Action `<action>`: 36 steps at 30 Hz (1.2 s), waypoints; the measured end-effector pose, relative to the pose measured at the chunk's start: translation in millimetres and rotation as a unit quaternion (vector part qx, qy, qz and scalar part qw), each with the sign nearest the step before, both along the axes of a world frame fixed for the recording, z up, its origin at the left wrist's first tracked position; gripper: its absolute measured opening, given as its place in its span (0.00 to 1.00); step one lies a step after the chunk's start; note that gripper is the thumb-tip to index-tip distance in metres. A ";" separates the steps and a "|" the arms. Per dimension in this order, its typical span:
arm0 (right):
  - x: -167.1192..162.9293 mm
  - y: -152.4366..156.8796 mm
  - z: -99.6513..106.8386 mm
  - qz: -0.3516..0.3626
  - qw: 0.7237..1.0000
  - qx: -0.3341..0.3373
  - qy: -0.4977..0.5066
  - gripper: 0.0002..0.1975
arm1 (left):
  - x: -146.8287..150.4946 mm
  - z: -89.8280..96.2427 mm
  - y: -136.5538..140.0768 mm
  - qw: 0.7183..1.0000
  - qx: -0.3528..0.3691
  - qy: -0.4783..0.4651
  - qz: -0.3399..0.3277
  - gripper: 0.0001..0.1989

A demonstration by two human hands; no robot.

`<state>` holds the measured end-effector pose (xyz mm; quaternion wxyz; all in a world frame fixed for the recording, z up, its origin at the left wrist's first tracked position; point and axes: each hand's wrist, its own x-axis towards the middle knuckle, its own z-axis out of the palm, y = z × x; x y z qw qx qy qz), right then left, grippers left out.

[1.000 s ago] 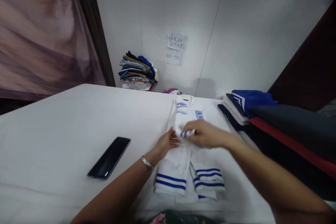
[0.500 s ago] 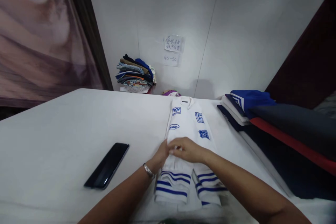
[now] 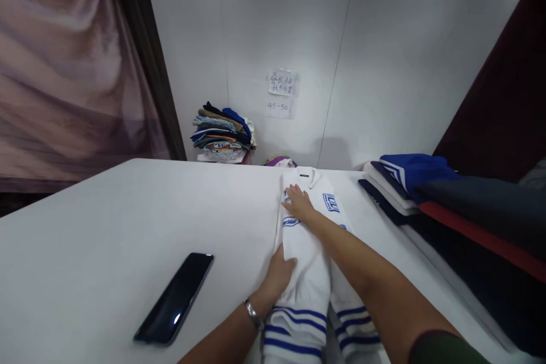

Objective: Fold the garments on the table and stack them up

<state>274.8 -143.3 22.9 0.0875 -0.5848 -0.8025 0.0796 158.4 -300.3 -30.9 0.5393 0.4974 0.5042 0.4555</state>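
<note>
A white garment (image 3: 313, 250) with a small collar, blue printed patches and blue-striped bands lies lengthwise on the white table (image 3: 128, 227). Its collar is at the far edge, its striped bands close to me. My left hand (image 3: 279, 274), with a silver band at the wrist, grips the garment's left edge, thumb on top; the other fingers are mostly hidden. Farther up, my right hand (image 3: 297, 203) rests on the garment just below the collar, fingers spread, partly covering a patch. Nothing is held in it.
A black phone (image 3: 174, 298) lies on the table at the left. Folded clothes (image 3: 460, 205) in blue, dark grey, red and black are piled along the right side. Beyond the far edge stands another clothes stack (image 3: 224, 133), below handwritten paper signs (image 3: 281, 94) on the wall.
My right hand has moved away from my left, up toward the collar, and its fingers have spread flat. My left hand stays at the left edge. The view has tilted up slightly.
</note>
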 end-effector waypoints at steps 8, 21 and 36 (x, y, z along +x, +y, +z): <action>32.6 10.6 -51.2 -0.112 0.993 -0.039 -0.023 0.32 | -0.2 3.6 -0.7 0.994 0.016 0.102 -0.019 0.29; 44.1 13.5 -18.7 -0.066 0.993 -0.095 0.026 0.31 | -9.3 4.3 -13.7 0.834 0.215 0.505 -0.060 0.15; 76.4 -87.8 -34.1 -0.040 0.960 -0.083 0.264 0.27 | -7.9 1.6 -6.8 0.839 0.217 0.496 -0.058 0.17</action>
